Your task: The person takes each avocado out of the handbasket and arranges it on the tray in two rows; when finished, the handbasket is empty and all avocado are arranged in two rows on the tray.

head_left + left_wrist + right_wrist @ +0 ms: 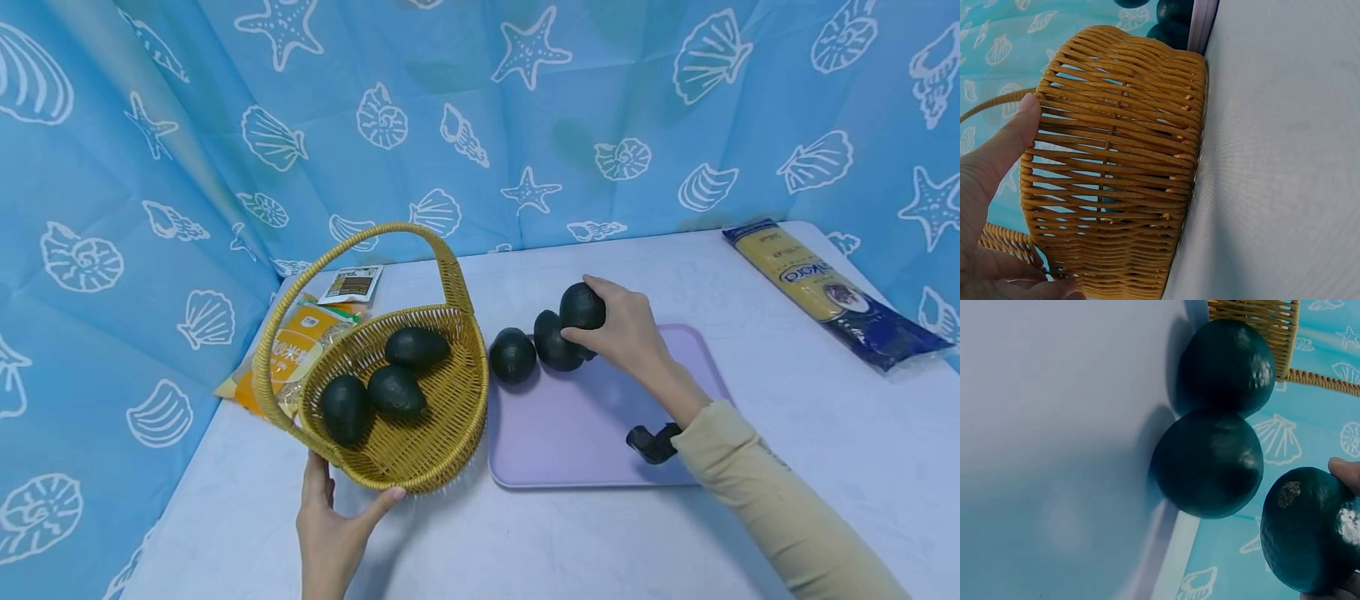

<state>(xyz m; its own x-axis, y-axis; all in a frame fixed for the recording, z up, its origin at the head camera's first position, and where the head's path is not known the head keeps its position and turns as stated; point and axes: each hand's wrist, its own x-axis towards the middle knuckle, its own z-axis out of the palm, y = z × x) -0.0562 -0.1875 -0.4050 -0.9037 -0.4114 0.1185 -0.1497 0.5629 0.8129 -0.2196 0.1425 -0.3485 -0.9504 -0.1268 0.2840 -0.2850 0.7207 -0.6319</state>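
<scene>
In the head view, my left hand (333, 521) holds the near left side of a yellow wicker basket (450, 446), its thumb (1007, 140) on the rim and the other fingers by the handle's base. Three dark avocados (395, 392) lie inside the basket. My right hand (626, 325) grips another dark avocado (582, 307) between thumb and fingers, raised over the far edge of a lilac tray (570, 442). Two more avocados sit side by side on the tray's far left part, one at the corner (512, 356) and a second avocado (1210, 464) nearer the raised one.
Left of the basket lie an orange food bag (300, 342) and a small white packet (352, 284). A yellow and blue package (836, 292) rests at the far right. A blue shell-patterned curtain (480, 125) hangs behind the white table (450, 558). A black device (651, 443) is by the right cuff.
</scene>
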